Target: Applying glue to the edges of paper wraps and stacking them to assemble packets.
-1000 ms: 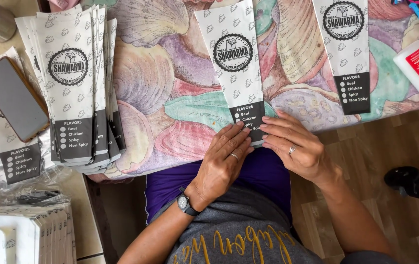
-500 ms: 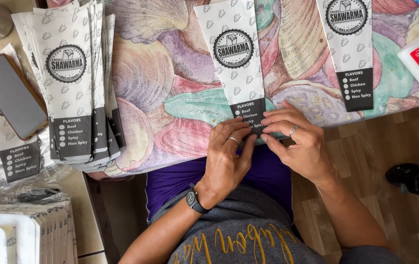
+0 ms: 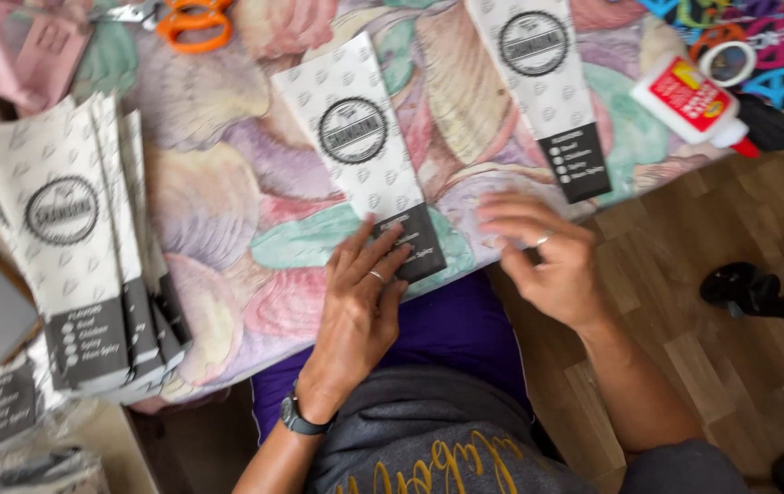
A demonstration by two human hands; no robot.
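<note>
At the near edge of the tabletop [image 3: 227,229], our left hand [image 3: 360,302] lies flat and open, fingers pressing the dark lower end of the middle paper sleeve [image 3: 364,151]. Half a second ago both hands pinched that end together; now our right hand [image 3: 547,261] has lifted off, its grip open and empty, beside a second sleeve [image 3: 543,82]. We judge the fold pressed. A stack of sleeves [image 3: 81,247] waits left, a glue bottle [image 3: 693,101] right.
</note>
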